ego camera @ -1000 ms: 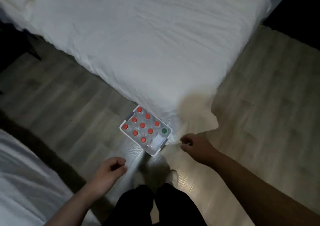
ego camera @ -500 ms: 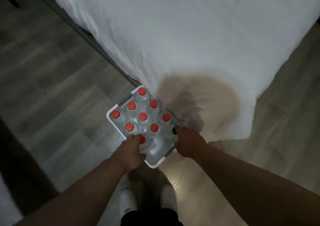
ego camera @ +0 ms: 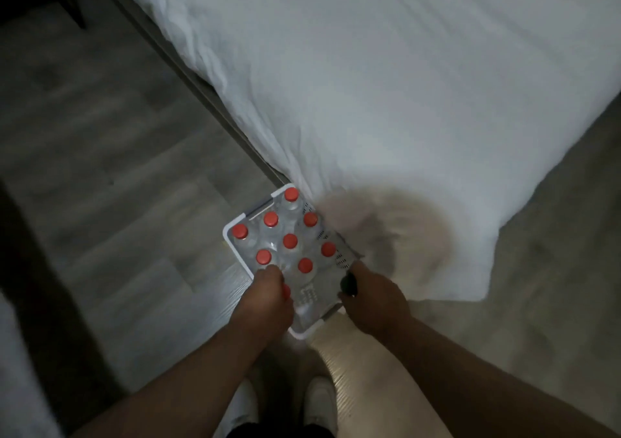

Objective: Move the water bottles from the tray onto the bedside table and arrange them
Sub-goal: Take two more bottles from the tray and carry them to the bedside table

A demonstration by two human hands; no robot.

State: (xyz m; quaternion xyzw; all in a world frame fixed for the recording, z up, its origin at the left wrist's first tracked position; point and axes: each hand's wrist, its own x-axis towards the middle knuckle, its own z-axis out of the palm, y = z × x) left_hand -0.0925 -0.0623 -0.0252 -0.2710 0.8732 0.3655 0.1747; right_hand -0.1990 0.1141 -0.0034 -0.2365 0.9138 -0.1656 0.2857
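Note:
A white plastic tray sits on the wooden floor against the corner of the bed. Several clear water bottles with red caps stand upright in it. My left hand is closed over a red-capped bottle at the tray's near left side; only a sliver of that cap shows. My right hand grips a dark-capped bottle at the tray's near right corner. No bedside table is in view.
A bed with a white duvet fills the upper right and overhangs beside the tray. Its grey frame edge runs diagonally. My white shoes stand just below the tray. Another white bed edge lies at far left.
I have bent down and the view has closed in on the tray. Both hands went from hanging free to gripping bottles at the tray's near side.

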